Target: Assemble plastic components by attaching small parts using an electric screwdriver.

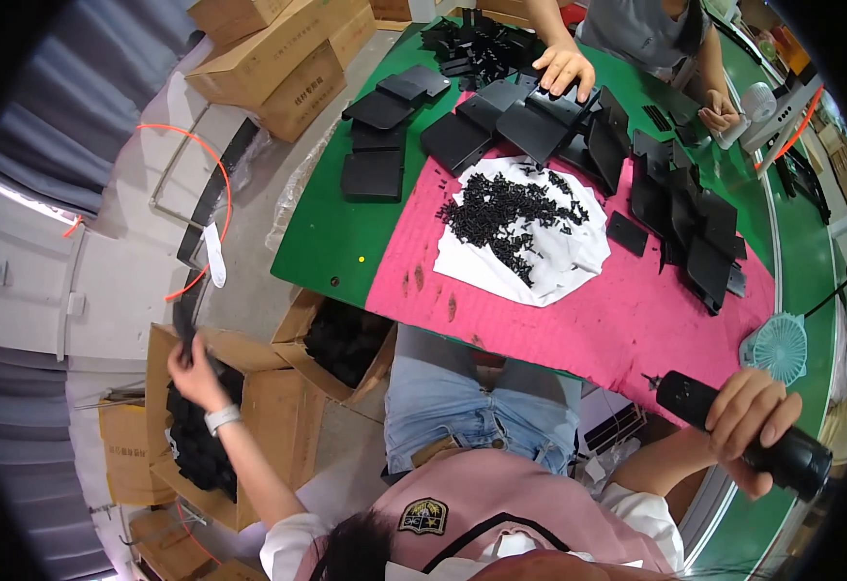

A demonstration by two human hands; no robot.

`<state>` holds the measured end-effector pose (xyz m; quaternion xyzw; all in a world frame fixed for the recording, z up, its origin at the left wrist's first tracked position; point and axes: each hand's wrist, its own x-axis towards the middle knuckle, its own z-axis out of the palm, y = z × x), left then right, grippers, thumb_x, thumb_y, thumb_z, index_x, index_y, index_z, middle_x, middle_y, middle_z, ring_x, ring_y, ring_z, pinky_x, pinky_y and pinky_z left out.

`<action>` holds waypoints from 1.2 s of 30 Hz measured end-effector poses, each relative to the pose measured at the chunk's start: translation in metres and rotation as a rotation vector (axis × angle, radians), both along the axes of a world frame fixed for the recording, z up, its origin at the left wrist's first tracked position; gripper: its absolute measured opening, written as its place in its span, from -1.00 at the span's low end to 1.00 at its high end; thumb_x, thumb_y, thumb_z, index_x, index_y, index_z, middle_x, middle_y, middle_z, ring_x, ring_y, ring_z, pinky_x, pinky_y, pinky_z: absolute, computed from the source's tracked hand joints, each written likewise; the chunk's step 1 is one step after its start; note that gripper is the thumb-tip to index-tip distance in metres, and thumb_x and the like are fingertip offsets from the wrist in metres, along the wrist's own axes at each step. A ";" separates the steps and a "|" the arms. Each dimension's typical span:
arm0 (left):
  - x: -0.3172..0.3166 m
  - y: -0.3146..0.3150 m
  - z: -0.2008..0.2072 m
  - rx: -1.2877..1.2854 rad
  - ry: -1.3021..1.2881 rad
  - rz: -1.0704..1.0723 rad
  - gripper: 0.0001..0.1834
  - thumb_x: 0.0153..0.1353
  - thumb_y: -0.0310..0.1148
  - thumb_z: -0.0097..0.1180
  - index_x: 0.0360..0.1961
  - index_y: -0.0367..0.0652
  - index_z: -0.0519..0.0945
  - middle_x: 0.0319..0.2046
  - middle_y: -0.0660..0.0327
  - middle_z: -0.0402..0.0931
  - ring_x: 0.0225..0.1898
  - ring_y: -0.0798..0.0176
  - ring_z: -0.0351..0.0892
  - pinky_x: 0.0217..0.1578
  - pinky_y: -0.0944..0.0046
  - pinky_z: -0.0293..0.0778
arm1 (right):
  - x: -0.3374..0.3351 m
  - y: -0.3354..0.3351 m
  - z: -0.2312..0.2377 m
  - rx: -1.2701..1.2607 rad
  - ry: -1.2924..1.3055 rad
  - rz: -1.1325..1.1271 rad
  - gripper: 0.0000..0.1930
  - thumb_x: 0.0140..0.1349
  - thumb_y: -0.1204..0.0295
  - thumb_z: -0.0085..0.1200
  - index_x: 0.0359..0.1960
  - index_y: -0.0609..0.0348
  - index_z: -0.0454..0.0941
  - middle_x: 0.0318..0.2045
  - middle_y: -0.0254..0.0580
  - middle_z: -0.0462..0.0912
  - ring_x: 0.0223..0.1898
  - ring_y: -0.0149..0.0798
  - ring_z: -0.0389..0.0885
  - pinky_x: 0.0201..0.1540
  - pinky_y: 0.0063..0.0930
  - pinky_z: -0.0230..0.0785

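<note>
My right hand point(751, 414) is wrapped round a black cordless electric screwdriver point(799, 463), off the table's right front corner, its bit pointing left. Out to the left, my left hand point(194, 376) pinches a dark, flat black piece point(183, 324) above an open cardboard box point(298, 426). Black plastic parts point(196, 436) fill that box. On the pink mat point(423, 290) lies a white cloth point(569, 276) bearing a heap of small black screws point(489, 215). Black plate-like parts point(709, 257) lean in an overlapping row on the mat's right side.
More black plates point(373, 174) lie on the green table point(322, 242). Across it, a co-worker's hand point(566, 70) touches stacked plates point(540, 126). A second box point(298, 324) of black parts stands below the table edge. A blue-green fan point(780, 349) is at the right.
</note>
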<state>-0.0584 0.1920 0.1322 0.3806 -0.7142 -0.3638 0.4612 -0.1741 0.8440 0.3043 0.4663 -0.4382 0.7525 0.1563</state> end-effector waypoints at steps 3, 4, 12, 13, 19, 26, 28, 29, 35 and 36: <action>0.089 -0.058 -0.022 -0.110 -0.774 0.474 -0.37 -0.01 0.05 0.25 -0.14 -0.34 0.56 -0.17 -0.05 0.57 -0.14 -0.03 0.54 -0.04 0.08 0.40 | -0.010 -0.001 -0.005 0.015 -0.010 0.033 -0.52 -0.05 0.17 0.39 -0.32 0.18 0.36 -0.74 -0.38 0.51 -0.79 -0.45 0.49 -0.68 -0.61 0.40; 0.089 -0.046 -0.005 0.037 -1.022 0.567 -0.38 0.03 0.05 0.21 -0.14 -0.36 0.58 -0.15 -0.10 0.56 -0.08 -0.06 0.53 -0.03 0.08 0.40 | -0.012 -0.001 -0.005 0.030 -0.007 0.059 -0.52 -0.05 0.18 0.39 -0.32 0.18 0.36 -0.74 -0.37 0.50 -0.79 -0.44 0.49 -0.68 -0.59 0.40; -0.088 0.077 0.059 -0.408 -0.077 -0.142 -0.80 0.13 -0.48 0.16 -0.20 -0.27 0.55 -0.23 0.12 0.53 -0.19 0.23 0.51 -0.22 0.28 0.46 | -0.004 -0.017 0.000 0.102 -0.045 0.107 -0.51 -0.07 0.21 0.40 -0.29 0.24 0.38 -0.70 -0.28 0.50 -0.79 -0.33 0.47 -0.67 -0.47 0.39; -0.129 0.127 0.079 -0.331 0.111 -0.341 -0.83 0.12 -0.50 0.12 -0.23 -0.26 0.54 -0.22 0.14 0.52 -0.17 0.24 0.49 -0.18 0.28 0.44 | 0.000 -0.017 -0.001 0.118 -0.043 0.108 -0.50 -0.07 0.22 0.40 -0.27 0.27 0.37 -0.70 -0.27 0.49 -0.78 -0.31 0.48 -0.67 -0.46 0.38; -0.277 0.368 0.130 -0.873 0.060 -1.038 -0.61 0.02 -0.23 0.24 -0.19 -0.25 0.50 -0.20 0.01 0.52 -0.18 -0.04 0.51 -0.16 0.11 0.43 | 0.036 0.007 -0.008 0.142 -0.062 -0.034 -0.50 -0.07 0.28 0.38 -0.25 0.28 0.34 -0.68 -0.24 0.49 -0.74 -0.27 0.51 -0.63 -0.43 0.41; -0.334 0.407 0.108 -0.853 -0.204 -1.014 -0.45 -0.22 -0.19 0.38 -0.22 -0.23 0.44 -0.26 -0.01 0.47 -0.25 -0.12 0.50 -0.25 0.04 0.47 | 0.066 0.032 -0.024 0.057 -0.143 -0.191 -0.52 -0.07 0.27 0.34 -0.26 0.25 0.33 -0.69 -0.26 0.48 -0.75 -0.31 0.50 -0.63 -0.45 0.42; -0.340 0.402 0.114 -0.690 -0.108 -1.094 -0.53 -0.25 -0.24 0.35 -0.30 -0.27 0.51 -0.34 -0.03 0.54 -0.30 -0.09 0.55 -0.23 0.06 0.48 | 0.067 0.034 -0.027 0.007 -0.187 -0.230 -0.53 -0.07 0.25 0.33 -0.28 0.23 0.32 -0.70 -0.28 0.48 -0.76 -0.33 0.49 -0.64 -0.46 0.42; -0.338 0.399 0.116 -0.574 -0.092 -1.101 -0.55 -0.24 -0.25 0.33 -0.31 -0.29 0.53 -0.38 -0.03 0.56 -0.33 -0.04 0.58 -0.25 0.10 0.50 | 0.065 0.034 -0.028 -0.020 -0.198 -0.230 -0.54 -0.06 0.24 0.32 -0.29 0.22 0.32 -0.71 -0.29 0.47 -0.77 -0.34 0.48 -0.65 -0.47 0.42; -0.307 0.380 0.125 -0.333 0.142 -1.067 -0.75 -0.13 -0.47 0.23 -0.37 -0.34 0.55 -0.45 0.03 0.60 -0.46 0.17 0.61 -0.35 0.27 0.52 | 0.048 0.031 -0.029 -0.057 -0.179 -0.103 -0.54 -0.05 0.25 0.34 -0.28 0.23 0.33 -0.71 -0.27 0.48 -0.76 -0.31 0.50 -0.66 -0.47 0.39; -0.295 0.382 0.125 -0.334 0.139 -1.077 -0.75 -0.13 -0.47 0.23 -0.37 -0.34 0.55 -0.45 0.03 0.60 -0.46 0.17 0.61 -0.35 0.27 0.52 | 0.044 0.031 -0.028 -0.017 -0.152 -0.015 -0.54 -0.04 0.27 0.35 -0.27 0.25 0.34 -0.71 -0.24 0.49 -0.75 -0.28 0.51 -0.66 -0.46 0.38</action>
